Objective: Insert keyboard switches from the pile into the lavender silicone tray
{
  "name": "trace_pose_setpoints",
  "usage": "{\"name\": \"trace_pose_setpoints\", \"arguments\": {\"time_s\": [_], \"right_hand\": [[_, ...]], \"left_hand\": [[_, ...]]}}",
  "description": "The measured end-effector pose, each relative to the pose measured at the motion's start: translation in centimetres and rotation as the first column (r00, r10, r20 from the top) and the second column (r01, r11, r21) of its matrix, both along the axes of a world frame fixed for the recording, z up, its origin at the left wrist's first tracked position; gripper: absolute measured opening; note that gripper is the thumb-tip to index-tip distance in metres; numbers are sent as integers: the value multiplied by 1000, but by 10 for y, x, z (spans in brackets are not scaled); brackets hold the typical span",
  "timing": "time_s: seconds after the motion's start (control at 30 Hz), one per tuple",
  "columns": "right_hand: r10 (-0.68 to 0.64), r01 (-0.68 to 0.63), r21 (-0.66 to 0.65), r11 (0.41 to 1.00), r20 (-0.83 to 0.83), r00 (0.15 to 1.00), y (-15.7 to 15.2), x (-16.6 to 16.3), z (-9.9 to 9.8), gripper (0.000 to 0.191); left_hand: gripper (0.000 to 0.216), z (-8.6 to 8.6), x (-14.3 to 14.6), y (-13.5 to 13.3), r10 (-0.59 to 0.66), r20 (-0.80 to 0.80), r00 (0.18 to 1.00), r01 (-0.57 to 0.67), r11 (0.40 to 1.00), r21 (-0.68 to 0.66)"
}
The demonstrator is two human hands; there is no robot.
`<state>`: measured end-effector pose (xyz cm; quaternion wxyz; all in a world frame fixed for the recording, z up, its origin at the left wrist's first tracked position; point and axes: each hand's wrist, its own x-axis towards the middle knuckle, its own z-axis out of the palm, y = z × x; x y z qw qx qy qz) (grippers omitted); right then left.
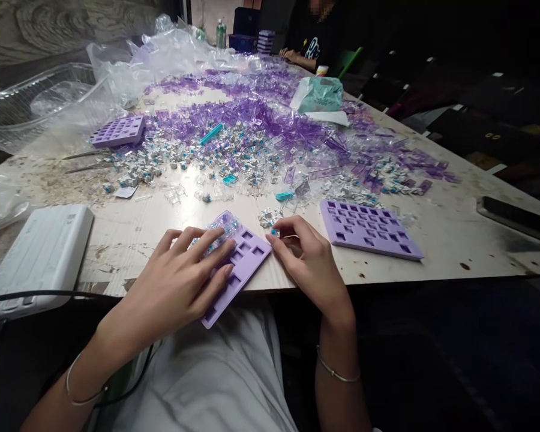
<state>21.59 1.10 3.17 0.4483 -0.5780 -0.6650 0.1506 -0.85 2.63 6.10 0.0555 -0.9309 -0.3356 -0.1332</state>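
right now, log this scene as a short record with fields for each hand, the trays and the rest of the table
left hand: flat on a lilac plastic grid tray overhanging the worn white table
right hand: pinching a small blue-topped part beside that tray
other trays: second lilac grid tray at right; third lilac grid tray far left
loose parts: heap of clear purple and blue-white pieces mid-table
also: white flat box, clear plastic basket, another person's hand at far end
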Motion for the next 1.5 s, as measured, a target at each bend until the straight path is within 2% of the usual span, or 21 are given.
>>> {"name": "trace_pose_setpoints", "arguments": {"time_s": [0.17, 0.3, 0.47, 0.6, 0.73, 0.83, 0.93, 1.07, 1.17, 1.27, 1.4, 1.5], "right_hand": [[5, -5, -10, 1000, -1, 1000, 0, 0, 1, 4], [-6, 2, -40, 999, -102, 995, 0, 0, 0, 12], [-19, 4, -75, 997, -197, 980, -2, 3, -3, 20], [-26, 13, -87, 996, -151, 988, -2, 6, -2, 16], [-10, 6, -41, 999, -93, 996, -3, 8, 0, 10], [108, -114, -41, 993, -144, 984, -7, 3, 4, 7], [321, -340, -71, 938, -194, 927, -9, -13, 11, 6], [524, -525, -81, 847, -27, 851, -3, -38, 20, 9], [573, -568, -80, 819, 60, 818, 3, -46, 20, 10], [575, -570, -76, 818, 77, 814, 5, -44, 16, 12], [578, -572, -82, 816, 85, 812, 3, -42, 16, 12], [588, -575, -132, 807, 95, 803, 3, -42, 20, 9]], "left_hand": [[39, 2, 1, -1, -18, -6, 1000, 18, 999, 27], [40, -1, -1, 1, -18, 21, 1000, 18, 1000, -9], [41, -9, -2, 11, 63, 120, 991, -55, 996, -66], [39, -9, -6, 10, 76, 266, 961, -58, 995, -75], [33, -11, -20, -10, 80, 466, 881, -83, 996, -14], [35, -21, -32, -29, 63, 498, 865, -76, 997, 5], [40, -37, -37, -43, 75, 493, 867, -83, 997, -6], [46, -54, -37, -49, 101, 492, 865, -111, 994, -9], [47, -62, -37, -46, 65, 516, 854, -116, 991, 67], [43, -65, -37, -42, 57, 518, 853, -149, 979, 137], [33, -66, -34, -40, 61, 509, 858, -157, 977, 147], [29, -67, -31, -40, 101, 508, 855, -210, 964, 161]]}}
